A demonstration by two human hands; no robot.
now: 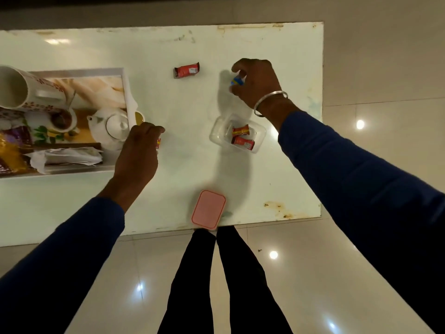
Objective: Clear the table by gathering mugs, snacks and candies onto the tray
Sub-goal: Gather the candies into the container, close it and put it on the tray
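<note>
Pinching a blue-and-yellow candy (pixel 236 81) between curled fingers, the right hand (pixel 256 80) sits over the far right part of the counter (pixel 72 213); a metal bangle (pixel 269 102) rings that wrist. Left hand (pixel 138 150) is curled too, fingers closed round a small red candy (pixel 158 142) of which only an edge shows, just beside the tray's near right corner.

Between the two hands, nearer the right one, a clear plastic box (pixel 216 131) stands open on the counter with two red wrapped candies (pixel 242 136) inside. Its pink lid (pixel 208 209) lies apart at the near counter edge, slightly overhanging. A red wrapped snack bar (pixel 187 69) lies alone farther back, well apart from the box.

Tray (pixel 125 92) sits at the left: printed surface, white rim. On it a large patterned mug (pixel 21 89) lies tipped on its side, mouth towards the near left. Crumpled paper (pixel 69 156) and a yellow snack packet (pixel 9 155) lie on the near part.

Dark blue sleeves on both arms. Glossy tiled floor (pixel 361 237) below.
</note>
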